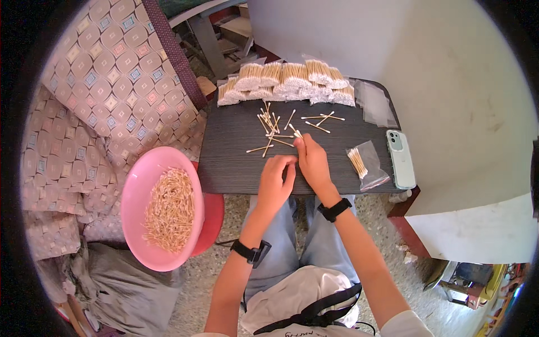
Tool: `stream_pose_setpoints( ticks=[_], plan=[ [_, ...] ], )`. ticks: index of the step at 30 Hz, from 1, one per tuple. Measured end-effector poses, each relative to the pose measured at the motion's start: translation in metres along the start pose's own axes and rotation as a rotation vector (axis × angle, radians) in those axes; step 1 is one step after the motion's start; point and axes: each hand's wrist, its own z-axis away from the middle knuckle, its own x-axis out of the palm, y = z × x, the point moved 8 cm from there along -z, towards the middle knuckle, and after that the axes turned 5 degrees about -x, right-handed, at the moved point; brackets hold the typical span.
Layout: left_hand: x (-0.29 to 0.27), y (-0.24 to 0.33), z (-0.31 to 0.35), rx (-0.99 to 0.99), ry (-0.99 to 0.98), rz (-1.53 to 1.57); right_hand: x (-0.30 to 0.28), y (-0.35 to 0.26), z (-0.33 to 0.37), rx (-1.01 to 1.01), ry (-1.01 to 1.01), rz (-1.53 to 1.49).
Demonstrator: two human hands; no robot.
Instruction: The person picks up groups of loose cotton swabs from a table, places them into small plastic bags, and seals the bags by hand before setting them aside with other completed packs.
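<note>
My right hand (314, 163) is closed around a few cotton swabs (296, 131), whose white tips stick out above the thumb and forefinger. Beside it, at the table's near edge, my left hand (276, 182) has its fingers curled in; whatever it may hold is hidden. Loose cotton swabs (272, 128) lie scattered on the dark table (230, 151) just beyond both hands. To the right of my right hand rests a small clear zip bag (375, 168) with a bundle of swabs (357, 163) partly inside it.
Filled bags of swabs (286, 81) are stacked along the table's far edge. Flat clear bags (375, 104) and a phone (400, 160) lie at the right. At the left, a pink basin (132, 208) of loose swabs sits on a red stool (213, 222). Walls border the right side.
</note>
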Motion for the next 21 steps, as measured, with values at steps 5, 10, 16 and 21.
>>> stream_pose_setpoints(
  ticks=[5, 10, 16, 21],
  plan=[
    [0.009, -0.008, -0.008, 0.041, 0.035, 0.080, -0.009, 0.008, 0.001, 0.108, 0.049, -0.454],
    [0.009, -0.015, -0.007, -0.063, -0.012, 0.216, -0.006, 0.012, -0.002, 0.047, 0.103, -0.804],
    [0.014, -0.020, -0.007, -0.047, -0.029, 0.228, -0.004, 0.005, -0.001, 0.000, 0.026, -0.689],
    [0.010, -0.012, -0.003, 0.019, -0.005, 0.064, 0.005, 0.008, 0.000, 0.138, -0.039, -0.771]
  ],
)
